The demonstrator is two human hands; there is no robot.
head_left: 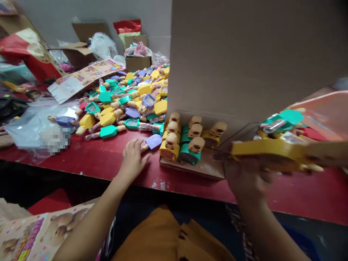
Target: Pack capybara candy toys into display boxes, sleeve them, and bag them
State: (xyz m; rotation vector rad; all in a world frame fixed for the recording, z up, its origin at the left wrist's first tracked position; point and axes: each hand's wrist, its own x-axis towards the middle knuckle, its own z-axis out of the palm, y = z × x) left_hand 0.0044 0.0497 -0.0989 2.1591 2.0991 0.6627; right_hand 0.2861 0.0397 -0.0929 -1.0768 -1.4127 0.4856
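Note:
My left hand (pixel 133 157) rests on the red table with its fingers spread, beside a purple toy (pixel 153 141) with a clear tube. Raised at the right, my right hand (pixel 248 177) is closed around a yellow toy (pixel 263 150), blurred by motion. Between my hands stands an open cardboard box (pixel 201 167) with a tall upright flap. Bear-headed toys stand in it in rows: yellow ones (pixel 169 150) at the left, green ones (pixel 190 154) in the middle and a yellow one (pixel 210 139) at the right.
A large pile of yellow, green and purple toys (pixel 144 88) covers the table behind my left hand. A plastic bag (pixel 35 116) lies at the left. More toys and a pink bin (pixel 326 112) are at the right. Printed cardboard (pixel 62 228) sits at the lower left.

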